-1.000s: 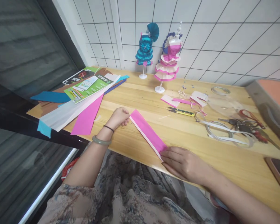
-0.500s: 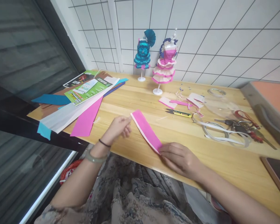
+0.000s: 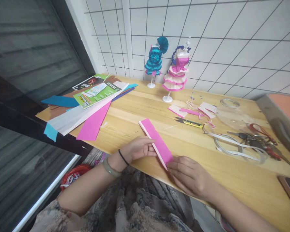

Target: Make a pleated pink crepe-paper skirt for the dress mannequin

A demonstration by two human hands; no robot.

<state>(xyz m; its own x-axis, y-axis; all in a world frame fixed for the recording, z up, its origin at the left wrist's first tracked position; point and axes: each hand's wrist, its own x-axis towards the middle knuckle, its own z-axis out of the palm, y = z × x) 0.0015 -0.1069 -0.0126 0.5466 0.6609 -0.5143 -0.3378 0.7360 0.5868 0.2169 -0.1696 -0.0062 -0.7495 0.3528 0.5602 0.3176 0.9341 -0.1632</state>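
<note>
A pink paper strip with a white edge lies slantwise on the wooden table. My left hand rests beside the strip's middle, fingers stretched toward its left edge and touching it. My right hand lies at the strip's near end, fingers pressed down on its corner. Neither hand lifts the strip off the table.
Two small mannequins in paper dresses, teal and pink-white, stand at the wall. Coloured paper sheets and a green packet lie at left. A yellow cutter, paper scraps, tape rolls, keys and scissors lie at right.
My left hand has left the strip's far end and slid toward me to its middle. My right hand stays on the near end. The view has shifted slightly.
</note>
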